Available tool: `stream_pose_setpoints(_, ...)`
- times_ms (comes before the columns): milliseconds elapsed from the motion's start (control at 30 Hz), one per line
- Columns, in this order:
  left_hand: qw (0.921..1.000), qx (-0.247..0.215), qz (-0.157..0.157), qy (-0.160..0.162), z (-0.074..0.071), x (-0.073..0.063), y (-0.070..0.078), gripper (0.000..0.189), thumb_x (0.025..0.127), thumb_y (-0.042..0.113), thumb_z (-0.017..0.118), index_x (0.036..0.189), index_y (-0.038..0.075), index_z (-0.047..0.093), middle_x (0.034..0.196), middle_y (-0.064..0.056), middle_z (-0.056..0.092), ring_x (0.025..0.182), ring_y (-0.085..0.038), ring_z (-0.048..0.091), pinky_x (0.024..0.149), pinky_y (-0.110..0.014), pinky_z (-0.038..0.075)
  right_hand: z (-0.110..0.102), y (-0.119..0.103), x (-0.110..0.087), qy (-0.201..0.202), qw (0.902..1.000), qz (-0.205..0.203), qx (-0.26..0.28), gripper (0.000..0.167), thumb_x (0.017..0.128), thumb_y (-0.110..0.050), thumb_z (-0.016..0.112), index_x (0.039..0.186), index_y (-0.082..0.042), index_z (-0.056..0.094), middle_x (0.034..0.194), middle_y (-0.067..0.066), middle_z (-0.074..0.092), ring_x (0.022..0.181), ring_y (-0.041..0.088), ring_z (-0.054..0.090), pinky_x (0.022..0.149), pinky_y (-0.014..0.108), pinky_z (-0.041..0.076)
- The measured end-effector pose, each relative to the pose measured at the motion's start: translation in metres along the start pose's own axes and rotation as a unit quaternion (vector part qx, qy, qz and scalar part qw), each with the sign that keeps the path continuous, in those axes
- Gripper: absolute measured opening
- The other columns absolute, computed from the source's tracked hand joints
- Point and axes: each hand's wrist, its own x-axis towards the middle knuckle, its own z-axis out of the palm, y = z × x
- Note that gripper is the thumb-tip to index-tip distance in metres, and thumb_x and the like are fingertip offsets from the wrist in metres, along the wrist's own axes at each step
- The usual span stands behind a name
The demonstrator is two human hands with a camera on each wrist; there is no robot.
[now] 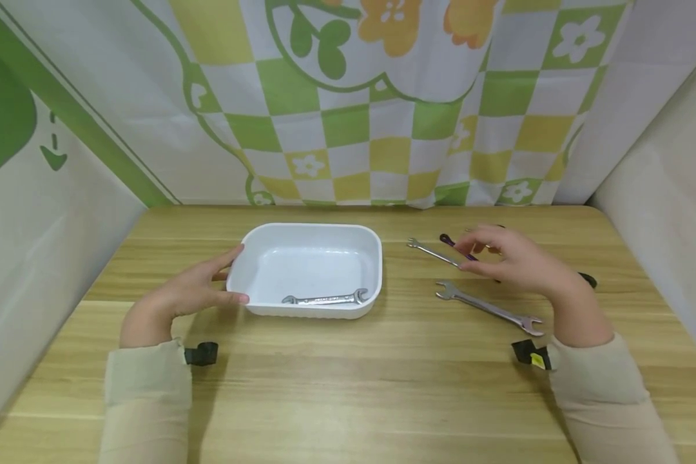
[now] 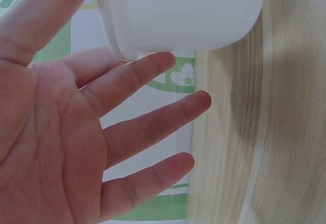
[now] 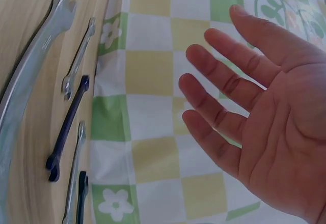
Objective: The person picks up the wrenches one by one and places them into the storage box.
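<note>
My left hand [image 1: 194, 293] is at the left end of a white rectangular dish [image 1: 307, 312], its thumb and index finger touching the rim and the other fingers spread and fairly straight. Inside the dish, along its near wall, lies a silver open-ended wrench [image 1: 325, 299]. Over on the right, my right hand [image 1: 519, 261] hovers above several wrenches with nothing in its fingers. Under and around it are a small silver wrench [image 1: 433, 252], a dark blue wrench [image 3: 68, 127] and a large silver open-ended wrench [image 1: 487, 307]. The right wrist view also shows another silver wrench [image 3: 75, 173] and a dark wrench [image 3: 82, 196].
All of this stands on a wood-grain table [image 1: 336, 386]. A checked, flower-printed cloth [image 1: 354, 129] hangs along its back edge, with pale walls left and right. A dark piece [image 1: 588, 280] shows beside the right wrist, mostly hidden.
</note>
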Motion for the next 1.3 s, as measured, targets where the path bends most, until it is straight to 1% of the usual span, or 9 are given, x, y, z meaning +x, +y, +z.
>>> stream_pose_setpoints(100, 1.0, 0.003, 0.0, -0.002, 0.0, 0.001, 0.0, 0.108, 0.085, 0.041, 0.077, 0.161, 0.017, 0.005, 0.159, -0.029, 0.027, 0.141, -0.052, 0.035, 0.103, -0.066, 0.04, -0.001, 0.005, -0.001, -0.012, 0.9998, 0.014, 0.003, 0.022, 0.092, -0.015, 0.072, 0.113, -0.01, 0.07, 0.11, 0.007, 0.069, 0.101, 0.026, 0.061, 0.092, 0.052, 0.047)
stream_pose_setpoints(167, 1.0, 0.004, 0.001, -0.004, -0.001, 0.002, 0.0, 0.108, 0.085, 0.041, 0.077, 0.161, 0.017, 0.005, 0.158, -0.03, 0.028, 0.14, -0.051, 0.036, 0.103, -0.066, 0.04, -0.001, 0.009, -0.002, -0.021, 0.9995, 0.022, 0.002, 0.022, 0.091, -0.014, 0.072, 0.113, -0.009, 0.07, 0.109, 0.009, 0.069, 0.1, 0.027, 0.063, 0.091, 0.054, 0.048)
stream_pose_setpoints(367, 1.0, -0.002, -0.001, -0.008, -0.002, 0.002, 0.0, 0.108, 0.086, 0.04, 0.076, 0.161, 0.018, 0.003, 0.155, -0.032, 0.032, 0.139, -0.051, 0.038, 0.103, -0.066, 0.041, -0.001, 0.021, -0.003, -0.049, 0.998, 0.039, 0.005, 0.021, 0.091, -0.015, 0.072, 0.11, -0.007, 0.072, 0.102, 0.008, 0.069, 0.096, 0.023, 0.063, 0.08, 0.035, 0.051)
stream_pose_setpoints(467, 1.0, -0.003, -0.002, -0.008, -0.002, 0.002, 0.0, 0.108, 0.086, 0.04, 0.077, 0.161, 0.019, 0.003, 0.155, -0.031, 0.033, 0.139, -0.051, 0.038, 0.103, -0.065, 0.041, -0.001, 0.025, -0.004, -0.064, 0.9969, 0.044, 0.008, 0.024, 0.091, -0.017, 0.072, 0.112, -0.005, 0.071, 0.102, 0.006, 0.07, 0.096, 0.022, 0.062, 0.077, 0.03, 0.05)
stream_pose_setpoints(667, 0.9999, -0.003, -0.002, -0.009, -0.002, 0.001, 0.0, 0.107, 0.086, 0.04, 0.076, 0.162, 0.019, 0.003, 0.155, -0.031, 0.034, 0.139, -0.05, 0.039, 0.102, -0.065, 0.042, 0.001, 0.033, -0.006, -0.112, 0.9924, 0.05, 0.005, 0.028, 0.093, -0.022, 0.071, 0.116, -0.006, 0.07, 0.095, -0.003, 0.066, 0.09, 0.013, 0.059, 0.078, 0.027, 0.051)
stream_pose_setpoints(800, 1.0, 0.003, -0.001, -0.007, -0.002, 0.001, 0.0, 0.107, 0.086, 0.041, 0.076, 0.161, 0.018, 0.003, 0.155, -0.031, 0.034, 0.139, -0.05, 0.039, 0.102, -0.064, 0.042, 0.007, 0.04, -0.004, -0.142, 0.9892, 0.035, 0.017, 0.028, 0.093, -0.018, 0.071, 0.115, -0.002, 0.07, 0.091, -0.001, 0.063, 0.085, 0.012, 0.058, 0.077, 0.026, 0.051)
stream_pose_setpoints(933, 1.0, 0.007, -0.002, -0.005, -0.001, 0.001, -0.002, 0.108, 0.086, 0.042, 0.076, 0.161, 0.018, 0.003, 0.156, -0.031, 0.032, 0.139, -0.05, 0.039, 0.102, -0.064, 0.042, 0.011, 0.042, -0.001, -0.175, 0.9836, 0.037, 0.019, 0.028, 0.091, -0.016, 0.072, 0.114, -0.002, 0.069, 0.089, -0.002, 0.063, 0.084, 0.011, 0.059, 0.077, 0.024, 0.051)
stream_pose_setpoints(1133, 1.0, 0.004, 0.005, -0.003, 0.0, -0.001, -0.003, 0.107, 0.087, 0.04, 0.076, 0.161, 0.017, 0.003, 0.156, -0.031, 0.032, 0.139, -0.051, 0.038, 0.102, -0.064, 0.043, 0.016, 0.04, 0.002, -0.214, 0.9732, 0.074, 0.037, 0.025, 0.09, -0.018, 0.073, 0.11, -0.004, 0.068, 0.084, 0.0, 0.061, 0.078, 0.013, 0.055, 0.07, 0.025, 0.048)
stream_pose_setpoints(1300, 1.0, 0.003, 0.007, -0.003, 0.0, 0.0, -0.003, 0.106, 0.087, 0.04, 0.076, 0.161, 0.017, 0.003, 0.156, -0.031, 0.033, 0.139, -0.051, 0.039, 0.102, -0.063, 0.044, 0.019, 0.037, 0.002, -0.237, 0.9666, 0.084, 0.047, 0.022, 0.089, -0.015, 0.074, 0.107, -0.004, 0.068, 0.08, 0.0, 0.06, 0.073, 0.012, 0.053, 0.067, 0.024, 0.045)
